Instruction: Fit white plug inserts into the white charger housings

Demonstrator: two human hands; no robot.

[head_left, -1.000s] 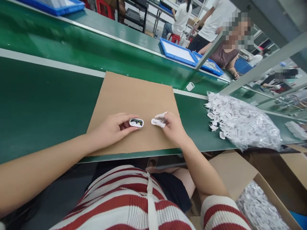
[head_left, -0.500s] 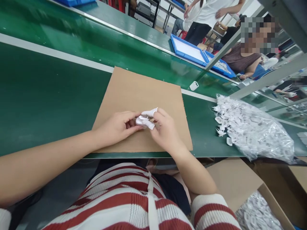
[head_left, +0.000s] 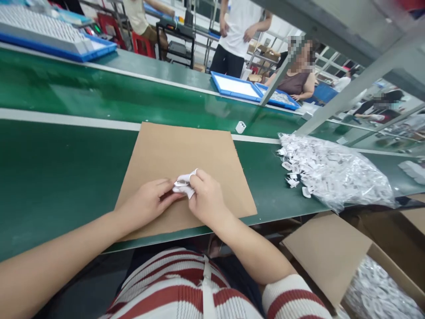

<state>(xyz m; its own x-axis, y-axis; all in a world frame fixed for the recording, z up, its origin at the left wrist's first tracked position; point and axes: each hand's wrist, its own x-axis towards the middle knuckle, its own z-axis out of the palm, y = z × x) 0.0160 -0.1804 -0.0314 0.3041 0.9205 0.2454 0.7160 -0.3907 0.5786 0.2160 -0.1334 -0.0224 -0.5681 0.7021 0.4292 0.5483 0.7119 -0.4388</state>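
Blue tray (head_left: 59, 42): far left, beyond the belt, stacked with rows of pale pieces.
Green belt (head_left: 49, 177): stretches across the whole view, white stripe along its middle.
Cardboard sheet (head_left: 166, 150): flat on the near lane of the belt, under both hands.
Left hand (head_left: 146, 204): fingers curled closed, pinching the white part from its left end.
White part (head_left: 182, 188): small, held between the two hands just above the near middle of the cardboard, largely hidden by fingertips.
Right hand (head_left: 207, 201): fingers closed on the same part from the right, white finger cots (head_left: 191, 173) on the tips.
Handling, as a judgement: best held low over the cardboard, gripped by the edges, pushed squarely end to end with even pressure, so that nothing skews or slips out.
Lone white piece (head_left: 240, 127): on the belt past the far right corner of the cardboard, apart from the hands.
Clear bag (head_left: 335, 175): right, full of similar white pieces, well apart.
Open carton (head_left: 328, 252): lower right, below the belt edge.
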